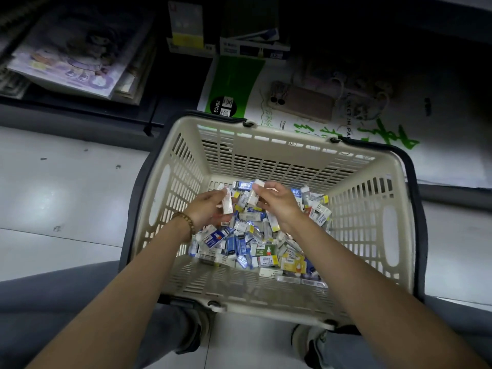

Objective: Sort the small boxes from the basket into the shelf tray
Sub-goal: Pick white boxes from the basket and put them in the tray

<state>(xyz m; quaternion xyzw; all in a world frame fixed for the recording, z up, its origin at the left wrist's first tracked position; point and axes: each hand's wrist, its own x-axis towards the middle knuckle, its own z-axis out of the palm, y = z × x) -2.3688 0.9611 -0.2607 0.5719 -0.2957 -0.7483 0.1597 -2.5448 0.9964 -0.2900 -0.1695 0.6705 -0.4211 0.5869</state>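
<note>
Two forearms pass over the near wall of the cream shopping basket (239, 291), which stands on the floor between my knees. The pile of small boxes (250, 243) covers the basket floor from centre to 3 o'clock, mixed in colour and lying at all angles.

Above the pile centre:
- My left hand (206, 209), with a bead bracelet (186, 225) at the wrist, has its fingers curled round a white box (228, 203) that stands nearly upright.
- My right hand (279, 205), at 3 o'clock from the left and close beside it, pinches a second white box (253, 196) between thumb and fingertips.

Procedure, as I judge it: compare the two boxes face to face and confirm that they are the same kind before lifting out. Hold each by its long edges so the label stays readable. Lift straight up, clear of the slotted walls, to avoid scattering the pile.

Beyond the far rim, at 12 o'clock, lies a green-and-white pack (234, 81); at 1 o'clock, a phone (300, 103) rests on printed sheets. At 10 o'clock is a stack of illustrated books (72, 59). Open cartons (186, 27) stand in shadow at the far 12 o'clock. I cannot tell which of them, if any, is the shelf tray; identify it before moving the boxes.
</note>
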